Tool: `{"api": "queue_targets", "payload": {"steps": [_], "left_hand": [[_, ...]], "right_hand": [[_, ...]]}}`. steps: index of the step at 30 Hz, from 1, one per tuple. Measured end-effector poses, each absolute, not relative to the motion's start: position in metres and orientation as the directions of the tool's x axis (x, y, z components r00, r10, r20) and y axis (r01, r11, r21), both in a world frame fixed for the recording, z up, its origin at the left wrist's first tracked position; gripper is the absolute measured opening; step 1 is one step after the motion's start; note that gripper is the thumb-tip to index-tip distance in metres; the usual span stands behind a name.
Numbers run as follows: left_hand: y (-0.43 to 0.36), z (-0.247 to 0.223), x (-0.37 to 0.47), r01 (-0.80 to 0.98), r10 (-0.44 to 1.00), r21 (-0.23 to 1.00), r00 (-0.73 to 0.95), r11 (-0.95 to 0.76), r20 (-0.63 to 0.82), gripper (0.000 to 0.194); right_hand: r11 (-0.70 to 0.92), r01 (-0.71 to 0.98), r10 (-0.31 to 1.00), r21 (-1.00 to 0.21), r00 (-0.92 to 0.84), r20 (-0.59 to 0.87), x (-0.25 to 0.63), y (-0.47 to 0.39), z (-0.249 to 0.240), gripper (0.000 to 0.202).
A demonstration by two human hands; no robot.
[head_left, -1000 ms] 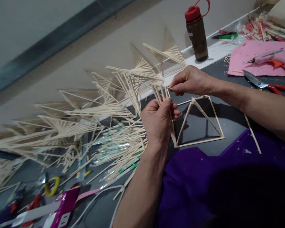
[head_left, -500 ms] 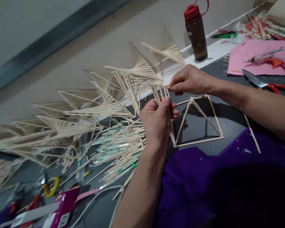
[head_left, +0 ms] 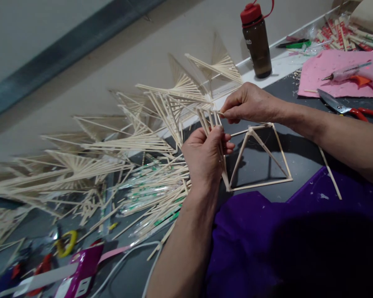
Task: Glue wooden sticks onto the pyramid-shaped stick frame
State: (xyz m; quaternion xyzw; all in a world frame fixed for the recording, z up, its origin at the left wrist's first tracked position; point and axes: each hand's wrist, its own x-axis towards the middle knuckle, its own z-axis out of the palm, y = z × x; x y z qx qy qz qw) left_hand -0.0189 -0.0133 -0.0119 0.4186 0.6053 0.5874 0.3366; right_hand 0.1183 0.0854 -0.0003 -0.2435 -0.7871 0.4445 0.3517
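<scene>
My left hand [head_left: 207, 151] is closed around several thin wooden sticks that fan upward from a stick frame [head_left: 261, 183]. That frame stands on the dark tabletop, with triangular sides joined at the corners. At the upper end of the fanned sticks, my right hand [head_left: 244, 103] pinches the tip of a stick [head_left: 220, 112] between thumb and forefinger. The fingers hide most of that tip. Just beyond my hands stand finished-looking fan-shaped stick structures [head_left: 186, 89], leaning along the wall.
Wrapped chopsticks [head_left: 155, 190] lie heaped left of my arm. A bottle with a red lid [head_left: 257, 45] stands by the wall. At right are a glue gun [head_left: 348, 74] on pink foam [head_left: 311, 70] and red-handled shears [head_left: 338, 105]. Yellow-handled scissors [head_left: 69, 244] lie lower left.
Both hands keep their hold on the sticks in nearly the same place. The view has shifted very slightly.
</scene>
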Motion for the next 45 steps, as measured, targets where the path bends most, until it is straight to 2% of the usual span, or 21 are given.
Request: {"api": "queue_targets", "payload": {"steps": [15, 27, 31, 35, 45], "left_hand": [[-0.013, -0.011, -0.021, 0.081, 0.922, 0.995, -0.378, -0.053, 0.080, 0.026], [-0.017, -0.004, -0.028, 0.052, 0.936, 0.997, -0.350, 0.060, -0.038, 0.033], [-0.022, -0.001, -0.041, 0.066, 0.967, 0.988, -0.227, 0.137, -0.119, 0.034], [-0.031, -0.002, -0.059, 0.151, 0.973, 0.963, -0.104, 0.221, -0.207, 0.029], [-0.041, -0.014, -0.072, 0.233, 0.949, 0.938, 0.119, 0.259, -0.291, 0.015]], "right_hand": [[0.453, 0.072, 0.703, -0.888, -0.641, 0.307, 0.121, 0.083, 0.002, 0.016], [0.476, 0.087, 0.693, -0.875, -0.650, 0.312, 0.121, 0.079, 0.005, 0.018], [0.462, 0.069, 0.695, -0.884, -0.647, 0.312, 0.121, 0.080, 0.004, 0.016], [0.455, 0.053, 0.702, -0.889, -0.636, 0.322, 0.122, 0.082, 0.002, 0.013], [0.461, 0.050, 0.692, -0.886, -0.645, 0.323, 0.126, 0.084, 0.002, 0.006]]}}
